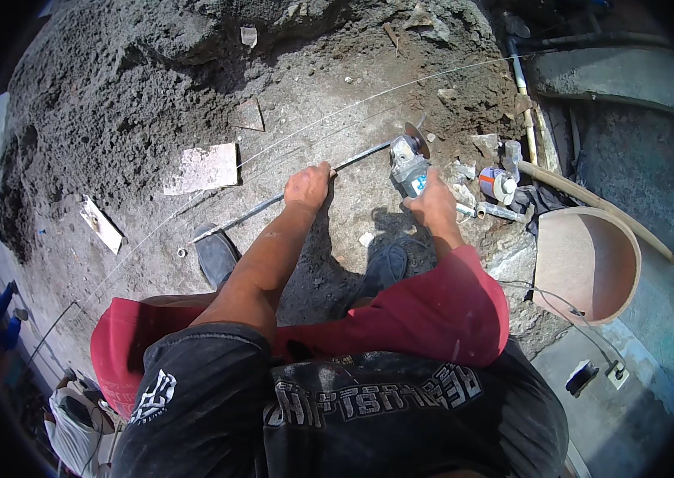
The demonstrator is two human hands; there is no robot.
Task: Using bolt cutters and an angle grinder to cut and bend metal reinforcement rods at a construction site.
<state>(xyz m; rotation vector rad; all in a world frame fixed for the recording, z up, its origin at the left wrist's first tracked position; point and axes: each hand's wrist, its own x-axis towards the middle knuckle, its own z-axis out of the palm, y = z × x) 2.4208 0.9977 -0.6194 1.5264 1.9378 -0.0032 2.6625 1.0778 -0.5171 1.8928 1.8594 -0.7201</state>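
Observation:
My left hand [307, 187] is closed around a thin grey metal rod [261, 206] that slants across the dusty ground. The rod's near end lies by my left shoe [216, 253]. In my right hand [436, 209] is an angle grinder [408, 169], gripped by its body. Its dark cutting disc [416, 140] is at the rod's far end; whether the two touch I cannot tell. My right shoe [387, 267] is partly in shadow below the grinder.
A heap of grey sand [121, 88] rises at the far left. Broken tile pieces [203, 169] lie before it. On the right are a small can [497, 185], a long wooden handle [596, 204], a cut-open pale tub [584, 263] and a cable at a wall socket [617, 374]. A thin line [369, 99] crosses the ground.

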